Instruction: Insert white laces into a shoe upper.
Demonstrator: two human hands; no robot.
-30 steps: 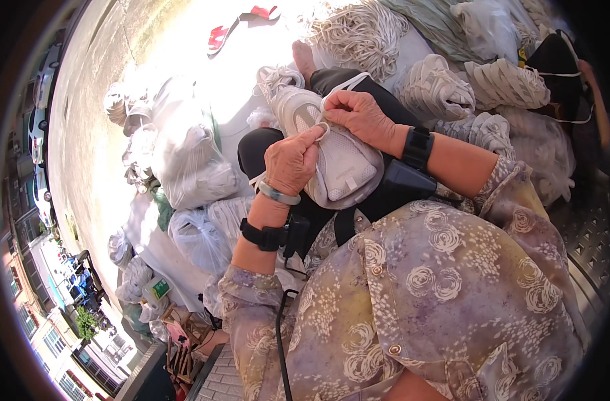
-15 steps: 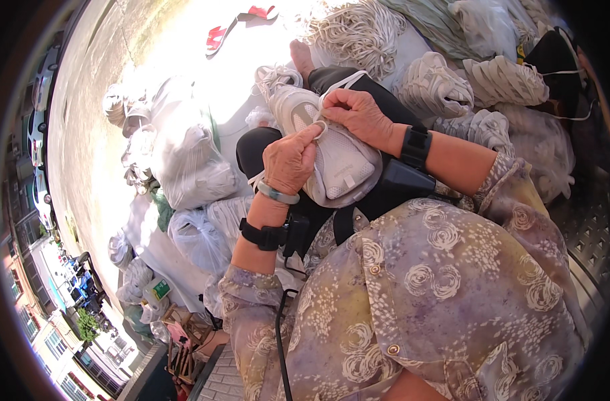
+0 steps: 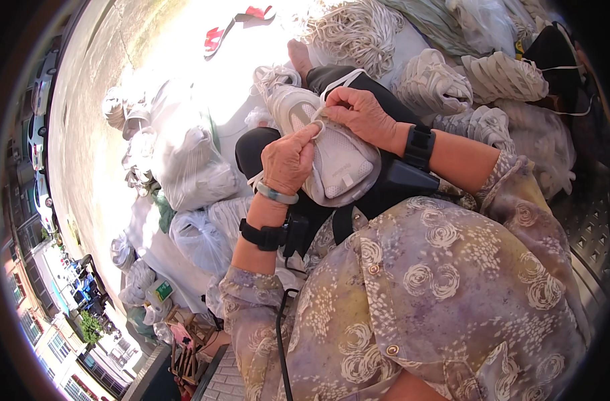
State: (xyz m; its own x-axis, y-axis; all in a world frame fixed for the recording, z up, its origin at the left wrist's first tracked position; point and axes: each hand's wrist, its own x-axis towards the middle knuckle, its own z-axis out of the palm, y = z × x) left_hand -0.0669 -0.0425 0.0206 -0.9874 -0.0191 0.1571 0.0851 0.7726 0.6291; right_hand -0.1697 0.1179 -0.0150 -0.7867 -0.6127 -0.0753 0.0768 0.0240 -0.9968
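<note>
A white shoe upper [image 3: 338, 167] lies across my lap, its broad end toward me. My left hand [image 3: 289, 158] is closed at its left side, thumb and forefinger pinching a white shoelace [image 3: 318, 125]. On the other side, my right hand [image 3: 360, 115] is closed too, its fingertips pinched on the lace close to the left fingertips. A length of lace loops away over my dark trouser leg beyond the right hand. Exactly how the lace runs between the fingertips is too small to make out.
Stacked shoe uppers [image 3: 433, 83] stand at the right. A heap of loose white laces [image 3: 355, 37] lies at the far side. Filled plastic bags [image 3: 196, 167] are on the left. A red-ended strap [image 3: 235, 27] lies on the ground. A wooden stool [image 3: 188, 347] stands at lower left.
Hardly anything differs. My right fingertips have shifted very slightly along the lace, and both hands keep their pinch.
</note>
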